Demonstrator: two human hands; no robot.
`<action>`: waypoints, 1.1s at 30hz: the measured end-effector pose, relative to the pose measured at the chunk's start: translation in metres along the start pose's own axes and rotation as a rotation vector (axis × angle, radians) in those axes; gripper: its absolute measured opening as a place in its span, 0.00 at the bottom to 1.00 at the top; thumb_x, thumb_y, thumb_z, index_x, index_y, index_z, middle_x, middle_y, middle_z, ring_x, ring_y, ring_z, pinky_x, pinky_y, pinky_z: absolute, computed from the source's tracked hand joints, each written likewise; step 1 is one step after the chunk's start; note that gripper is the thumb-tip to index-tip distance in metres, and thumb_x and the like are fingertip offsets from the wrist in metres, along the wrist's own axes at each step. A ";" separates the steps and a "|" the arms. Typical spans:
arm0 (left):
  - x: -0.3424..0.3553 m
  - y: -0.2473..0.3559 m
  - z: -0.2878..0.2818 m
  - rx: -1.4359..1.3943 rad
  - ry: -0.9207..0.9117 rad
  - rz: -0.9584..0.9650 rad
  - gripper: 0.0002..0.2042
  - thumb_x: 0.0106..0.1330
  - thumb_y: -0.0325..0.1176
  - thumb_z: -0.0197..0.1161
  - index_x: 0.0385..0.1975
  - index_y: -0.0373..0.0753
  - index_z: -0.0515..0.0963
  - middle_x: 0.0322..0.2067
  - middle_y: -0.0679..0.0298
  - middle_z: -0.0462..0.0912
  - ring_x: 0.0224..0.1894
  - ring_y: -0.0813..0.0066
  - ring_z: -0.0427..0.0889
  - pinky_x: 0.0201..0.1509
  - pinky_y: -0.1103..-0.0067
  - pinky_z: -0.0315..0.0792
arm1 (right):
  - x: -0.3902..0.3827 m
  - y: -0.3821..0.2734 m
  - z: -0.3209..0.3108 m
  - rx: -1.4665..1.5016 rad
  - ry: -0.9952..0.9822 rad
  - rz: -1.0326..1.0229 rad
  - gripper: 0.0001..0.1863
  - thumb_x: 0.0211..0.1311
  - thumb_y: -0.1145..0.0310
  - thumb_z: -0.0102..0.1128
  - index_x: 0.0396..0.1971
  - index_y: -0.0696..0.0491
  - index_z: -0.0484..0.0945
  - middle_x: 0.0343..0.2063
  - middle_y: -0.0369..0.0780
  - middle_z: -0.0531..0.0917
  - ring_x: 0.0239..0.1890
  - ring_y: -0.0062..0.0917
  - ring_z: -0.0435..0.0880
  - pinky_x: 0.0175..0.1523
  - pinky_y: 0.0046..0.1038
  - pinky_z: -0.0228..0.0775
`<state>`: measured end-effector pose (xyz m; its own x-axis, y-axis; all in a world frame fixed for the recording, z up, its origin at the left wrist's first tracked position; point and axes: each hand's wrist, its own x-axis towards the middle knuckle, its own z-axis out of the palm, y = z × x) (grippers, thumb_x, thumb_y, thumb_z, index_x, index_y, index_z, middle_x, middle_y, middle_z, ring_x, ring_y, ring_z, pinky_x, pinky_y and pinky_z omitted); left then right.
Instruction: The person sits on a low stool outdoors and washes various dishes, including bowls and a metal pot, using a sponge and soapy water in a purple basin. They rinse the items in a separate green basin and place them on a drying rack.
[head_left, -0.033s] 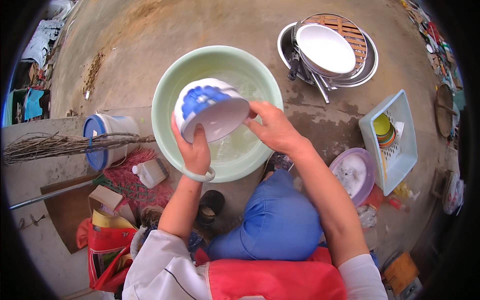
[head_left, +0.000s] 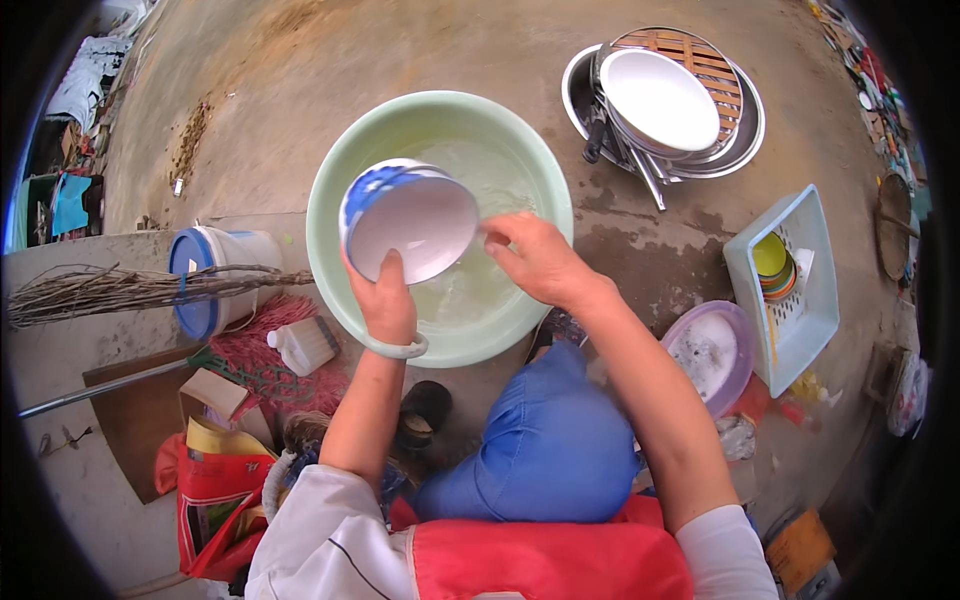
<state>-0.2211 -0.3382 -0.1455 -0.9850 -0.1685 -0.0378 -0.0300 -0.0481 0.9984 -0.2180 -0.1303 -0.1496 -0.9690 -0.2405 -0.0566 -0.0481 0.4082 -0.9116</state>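
Note:
My left hand (head_left: 382, 305) grips a bowl (head_left: 420, 225), thumb inside the rim and fingers behind it. The bowl is white inside with a blue pattern outside. It is tilted so that its hollow faces me, above a pale green basin (head_left: 555, 190) of cloudy water. At the bowl's right rim is my right hand (head_left: 540, 258), fingers loosely bent and thumb a little apart. Its fingertips are slightly blurred, and whether they touch the rim is hard to see. The hand appears to hold nothing.
Far right, a metal basin (head_left: 752, 130) bears a white bowl (head_left: 662, 103) and slatted rack. Nearer are a light blue basket (head_left: 812, 320) with small dishes and a purple basin (head_left: 742, 365) of suds. Left stand a lidded bucket (head_left: 190, 283), twig bundle (head_left: 90, 297) and jug (head_left: 303, 345).
The bowl has turned so more of its inside faces me, and its blue pattern shows less. My right fingers no longer pinch its rim. The surroundings have shifted slightly right.

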 end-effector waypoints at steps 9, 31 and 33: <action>0.015 -0.019 -0.054 -0.456 0.101 -0.500 0.25 0.59 0.21 0.51 0.59 0.35 0.62 0.50 0.54 0.73 0.51 0.57 0.77 0.49 0.60 0.77 | 0.049 0.094 0.063 -0.454 -0.798 0.395 0.17 0.55 0.75 0.51 0.46 0.60 0.77 0.45 0.50 0.79 0.51 0.40 0.77 0.55 0.37 0.70; 0.000 -0.039 -0.043 -0.242 0.074 -0.431 0.28 0.57 0.20 0.47 0.61 0.33 0.57 0.54 0.52 0.70 0.55 0.58 0.74 0.55 0.65 0.74 | 0.046 0.085 0.075 -0.235 -0.435 0.261 0.24 0.55 0.77 0.50 0.55 0.58 0.70 0.49 0.51 0.76 0.52 0.41 0.76 0.55 0.36 0.70; -0.001 -0.039 -0.038 -0.193 0.069 -0.422 0.28 0.57 0.20 0.47 0.62 0.33 0.57 0.54 0.52 0.69 0.56 0.60 0.73 0.56 0.66 0.72 | 0.039 0.077 0.067 0.038 -0.214 0.154 0.26 0.55 0.78 0.48 0.58 0.57 0.68 0.50 0.53 0.75 0.54 0.40 0.75 0.57 0.33 0.69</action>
<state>-0.2122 -0.3736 -0.1864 -0.8796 -0.1596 -0.4481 -0.3870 -0.3076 0.8692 -0.2433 -0.1669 -0.2494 -0.8905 -0.3608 -0.2773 0.1091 0.4223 -0.8998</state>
